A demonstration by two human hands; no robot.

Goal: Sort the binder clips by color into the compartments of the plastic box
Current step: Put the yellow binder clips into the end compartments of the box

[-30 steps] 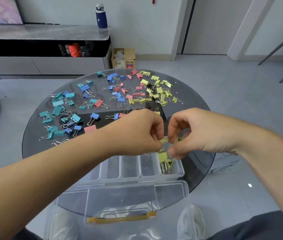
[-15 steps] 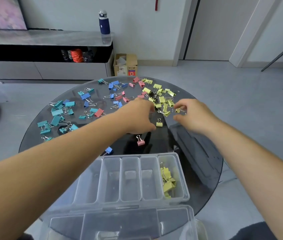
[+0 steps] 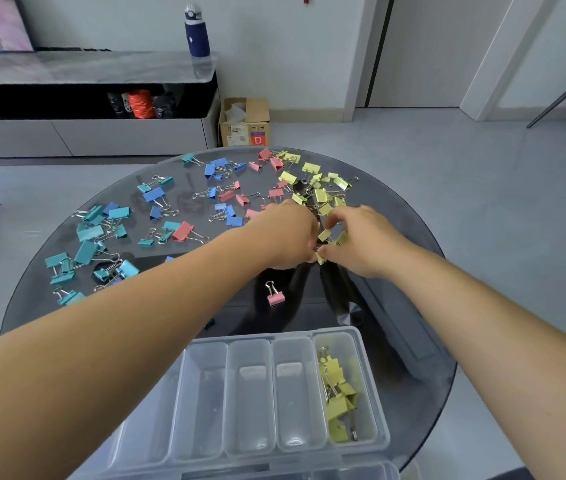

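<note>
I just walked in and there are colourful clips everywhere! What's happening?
A person is sorting binder clips by colour. The right hand pinches a few yellow clips on the round table, and the left hand is curled right beside them; whether it holds one is hidden. In the plastic box, only the far-right compartment has clips, all yellow. Teal clips, blue clips and pink clips lie scattered on the table.

Clear glossy plastic box [image 3: 371,372]; dark glossy glass table [image 3: 403,341].

Yellow clips [image 3: 337,393] in clear box [image 3: 361,344]; teal [image 3: 89,233], blue [image 3: 154,194], pink [image 3: 183,231] loose.
</note>
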